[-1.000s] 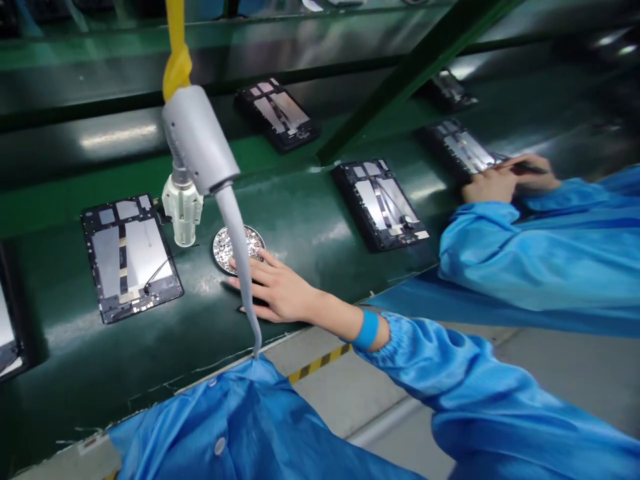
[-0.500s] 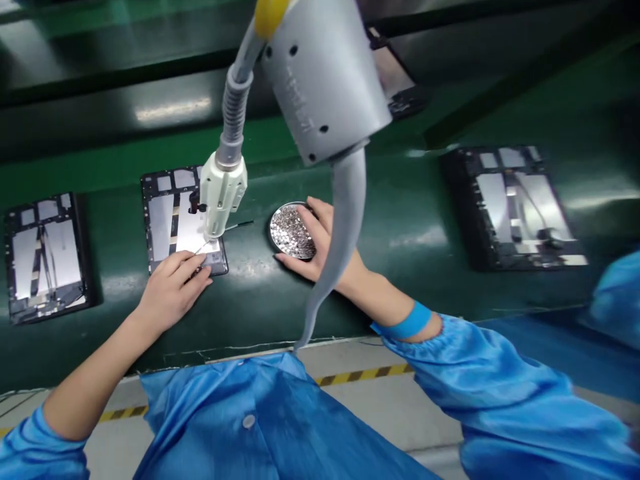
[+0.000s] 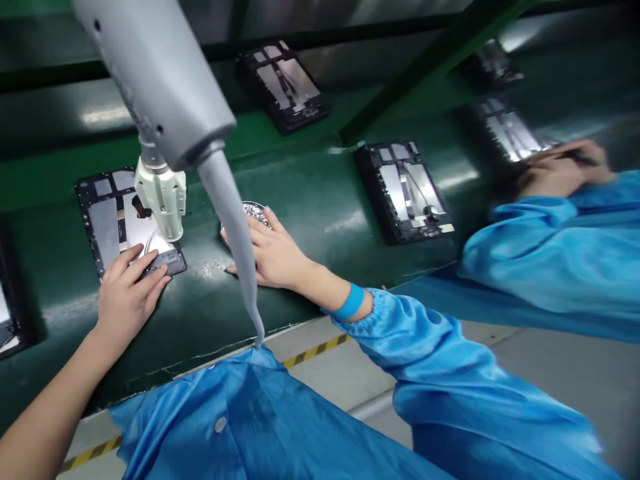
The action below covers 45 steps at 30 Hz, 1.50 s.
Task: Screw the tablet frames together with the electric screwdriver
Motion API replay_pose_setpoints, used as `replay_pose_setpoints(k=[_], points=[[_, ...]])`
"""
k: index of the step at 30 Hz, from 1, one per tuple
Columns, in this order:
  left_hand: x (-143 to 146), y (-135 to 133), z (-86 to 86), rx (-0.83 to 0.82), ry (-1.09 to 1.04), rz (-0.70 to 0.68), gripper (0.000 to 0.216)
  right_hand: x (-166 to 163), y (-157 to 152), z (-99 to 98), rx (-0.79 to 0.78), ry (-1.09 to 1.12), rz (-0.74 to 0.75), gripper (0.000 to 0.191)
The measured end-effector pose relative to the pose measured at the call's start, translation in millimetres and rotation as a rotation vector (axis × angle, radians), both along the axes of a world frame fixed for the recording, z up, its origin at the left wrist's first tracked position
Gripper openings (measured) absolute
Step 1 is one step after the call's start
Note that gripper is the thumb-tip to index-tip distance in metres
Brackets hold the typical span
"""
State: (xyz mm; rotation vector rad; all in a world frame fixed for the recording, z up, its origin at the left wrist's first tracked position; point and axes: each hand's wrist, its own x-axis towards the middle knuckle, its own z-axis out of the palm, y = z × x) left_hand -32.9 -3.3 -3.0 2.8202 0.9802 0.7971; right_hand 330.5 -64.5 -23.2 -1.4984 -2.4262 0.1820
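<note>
My left hand lies on the lower part of an opened tablet, its fingers spread over the dark bottom section. A pale handheld-type tool head hangs from a ribbed hose above this tablet, close to my left fingertips. My right hand reaches over a round dish of small shiny metal pieces. Its thumb is apart from the other fingers, near the dish's front side. A grey tapered hose hides part of the right fingers and the dish, so contact with the pieces is unclear.
A large grey cylinder hangs in front, above the green bench. More opened tablets stand right, on the back surface and at the left edge. A co-worker's hands work on a tablet at far right.
The view has swung right, bringing the co-worker's hands into sight. My right hand has shifted further over the dish, covering more of it. My left hand stays on the tablet.
</note>
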Motion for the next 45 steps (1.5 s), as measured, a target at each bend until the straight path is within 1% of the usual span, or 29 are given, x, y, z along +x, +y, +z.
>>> replay_pose_setpoints(k=[2, 4, 7, 9, 11, 14, 17, 20, 23, 25, 28, 30, 32, 36, 38, 41, 43, 45], points=[[4.2, 1.4, -0.5, -0.010, -0.002, 0.014, 0.012, 5.6, 6.2, -2.4, 0.025, 0.053, -0.072, 0.080], [6.6, 0.7, -1.1, -0.015, -0.011, 0.013, 0.009, 11.6, 11.0, -6.5, 0.038, 0.130, -0.169, 0.094], [7.3, -0.7, -2.0, -0.001, -0.038, 0.014, 0.012, 13.9, 20.4, -13.9, 0.016, 0.247, -0.283, 0.116], [6.8, -0.9, -2.3, 0.007, -0.039, 0.017, 0.013, 10.5, 26.2, -17.0, 0.028, 0.317, -0.314, 0.120], [6.6, -0.7, -2.2, 0.003, -0.028, 0.019, 0.013, 5.1, 27.3, -16.6, 0.078, 0.387, -0.298, 0.118], [6.9, -0.7, -1.7, -0.007, -0.018, 0.023, 0.011, -2.7, 18.5, -9.7, 0.117, 0.447, -0.233, 0.122], [6.6, -0.8, -2.2, -0.012, -0.015, 0.034, 0.013, -7.3, 7.2, -0.3, 0.120, 0.477, -0.245, 0.125], [5.2, 0.3, -3.9, -0.018, -0.020, 0.031, 0.016, -9.0, 2.8, 5.9, 0.099, 0.483, -0.231, 0.129], [4.1, 1.7, -4.6, 0.001, -0.031, 0.013, 0.015, -10.1, 3.4, 8.0, 0.106, 0.439, -0.227, 0.135], [4.5, 2.0, -3.9, 0.028, -0.035, 0.010, 0.012, -11.2, 3.9, 8.4, 0.136, 0.446, -0.220, 0.133], [6.7, 1.2, -1.7, 0.050, -0.035, 0.016, 0.009, -12.0, 4.5, 8.4, 0.155, 0.483, -0.143, 0.131], [8.8, 0.3, -0.7, 0.044, -0.030, 0.021, 0.009, -10.1, 7.5, 6.7, 0.138, 0.463, -0.120, 0.134], [10.6, -0.6, -1.1, 0.025, -0.017, 0.029, 0.010, -6.1, 14.4, 2.4, 0.103, 0.424, -0.119, 0.132], [12.1, -4.8, -4.2, 0.003, 0.002, 0.068, 0.011, 1.0, 33.3, -12.0, 0.050, 0.405, -0.031, 0.121], [12.0, -8.6, -4.4, 0.036, -0.003, 0.082, 0.011, 1.0, 39.8, -18.8, 0.044, 0.406, 0.024, 0.116], [13.2, -13.5, -3.1, 0.099, 0.015, 0.079, 0.011, 0.7, 45.0, -26.6, 0.052, 0.405, 0.067, 0.110], [15.1, -14.5, -2.9, 0.125, 0.047, 0.075, 0.013, 2.4, 47.4, -28.4, 0.077, 0.385, 0.077, 0.103], [16.8, -14.1, -3.6, 0.138, 0.072, 0.075, 0.015, 2.8, 48.8, -24.5, 0.047, 0.342, 0.094, 0.102]])
